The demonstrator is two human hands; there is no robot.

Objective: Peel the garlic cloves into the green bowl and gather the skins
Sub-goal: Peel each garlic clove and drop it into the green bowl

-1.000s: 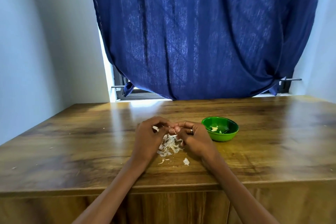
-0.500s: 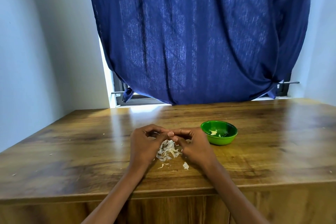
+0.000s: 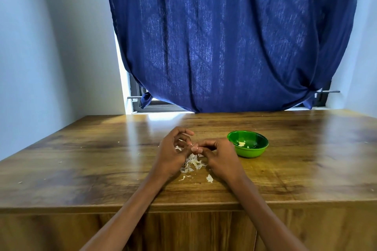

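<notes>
- Daylight seeps through the blue curtain and its lower-left gap.
- Glare streaks the wooden table.
- Wide-angle bending at the edges; sharp centre.

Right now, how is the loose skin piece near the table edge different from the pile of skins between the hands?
The loose skin piece is a single flake; the pile of skins is many flakes heaped together. The piece lies apart, nearer the table edge; the pile sits between the hands. Both are pale and rest on the table.

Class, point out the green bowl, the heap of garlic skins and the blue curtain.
green bowl (image 3: 257,152): head view, front outer wall.
heap of garlic skins (image 3: 192,164): head view, middle of heap.
blue curtain (image 3: 224,47): head view, central folds.
</notes>
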